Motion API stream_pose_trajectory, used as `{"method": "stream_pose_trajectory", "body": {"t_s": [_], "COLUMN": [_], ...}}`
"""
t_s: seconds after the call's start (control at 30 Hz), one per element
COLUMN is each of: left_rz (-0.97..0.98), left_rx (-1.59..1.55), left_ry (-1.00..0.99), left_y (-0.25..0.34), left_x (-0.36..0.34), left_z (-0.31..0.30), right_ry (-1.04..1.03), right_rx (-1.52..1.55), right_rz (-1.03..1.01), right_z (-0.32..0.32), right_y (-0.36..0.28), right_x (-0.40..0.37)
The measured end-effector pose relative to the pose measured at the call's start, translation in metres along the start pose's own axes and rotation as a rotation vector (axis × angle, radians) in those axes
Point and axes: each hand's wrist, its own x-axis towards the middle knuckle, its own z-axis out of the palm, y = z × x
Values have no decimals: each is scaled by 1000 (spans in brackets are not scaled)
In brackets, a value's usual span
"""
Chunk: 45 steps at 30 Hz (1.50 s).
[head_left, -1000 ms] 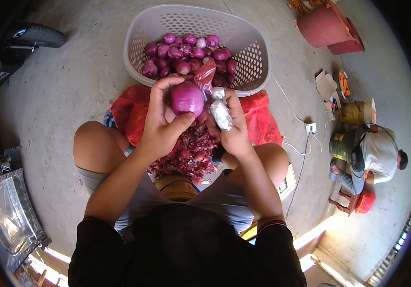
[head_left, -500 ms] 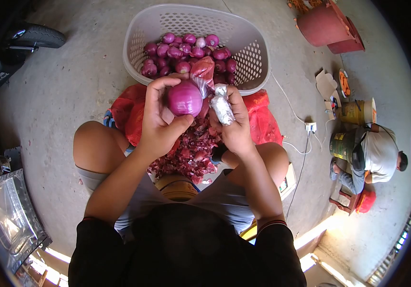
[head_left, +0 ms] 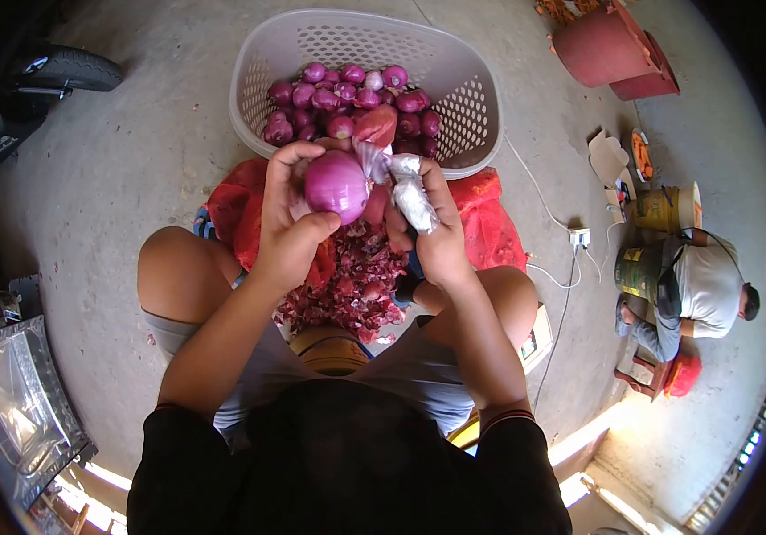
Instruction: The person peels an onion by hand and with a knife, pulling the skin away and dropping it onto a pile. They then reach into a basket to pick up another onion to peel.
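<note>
My left hand [head_left: 286, 209] is closed round a large purple-red onion [head_left: 335, 187], its thumb along the lower side. Shiny silver wrapping [head_left: 415, 205] covers the thumb of my right hand [head_left: 447, 241] and seemingly its index fingertip too. Those fingers are pinched together at the onion's right side, on a strip of onion skin [head_left: 376, 129] that sticks up between the hands. Whether a small blade is also in that grip I cannot make out. Below lies a heap of dry onion skins [head_left: 347, 285] between my legs.
A grey perforated plastic basket [head_left: 262, 53] with many onions stands just beyond my hands. Red mesh sacking [head_left: 494, 223] lies on both sides. A power adapter [head_left: 579, 236] with cables is on the floor at right. Farther right, a person [head_left: 708, 285] sits bent over near buckets [head_left: 655, 209].
The onion has shifted slightly left and turned in my left hand. The skin strip has moved a little left and stretches toward my right fingers.
</note>
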Motion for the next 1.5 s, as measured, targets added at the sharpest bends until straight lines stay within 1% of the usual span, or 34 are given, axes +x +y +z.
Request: {"method": "stream_pose_trajectory", "body": {"t_s": [0.13, 0.23, 0.3, 0.47, 0.57, 0.7, 0.8, 0.9, 1.0, 1.03, 1.1, 1.17, 1.23, 1.33, 1.43, 1.5], "left_rz": [72, 78, 74, 66, 66, 68, 53, 4, -87, -103, -121, -156, -209, -275, -287, -322], "left_rx": [95, 124, 120, 59, 53, 47, 15, 12, -155, -159, -207, -243, -268, -258, -322, -341], "left_ry": [-36, -47, -46, -51, -68, -100, -122, -93, 1, -5, -20, -27, -28, 10, -27, 15], "left_y": [3, 4, 3, -1, -1, 0, 4, 1, 3, 5, 6, 8, 10, 13, 11, 11], "left_x": [1, 0, -2, -2, -3, -4, -3, -5, -6, -6, -5, -5, -5, -3, -2, -3], "left_z": [1, 2, 3, 3, 2, 2, 4, 3, 6, 6, 4, 2, 2, 9, 7, 8], "right_ry": [-208, -121, -101, -141, -123, -107, -86, -103, -119, -121, -58, -40, -67, -100, -141, -161], "right_rx": [43, -89, -120, -89, -117, -92, -73, 13, 89, 108, -35, -168, -292, -372, -461, -596], "right_rz": [14, -5, -19, -1, -27, -22, -62, -133, -195, -215, -221, -227, -233, -293, -255, -303], "right_z": [-8, -1, -1, -3, 2, 5, 5, 2, -1, 0, 7, 10, 4, -4, -8, -12], "right_y": [-8, -4, 0, 0, 0, 1, 3, 15, 24, 25, 18, 12, 7, 7, -1, -4], "right_x": [-3, -4, -3, -3, -4, -4, -4, -5, -6, -6, -7, -6, -7, -4, -6, -6]}}
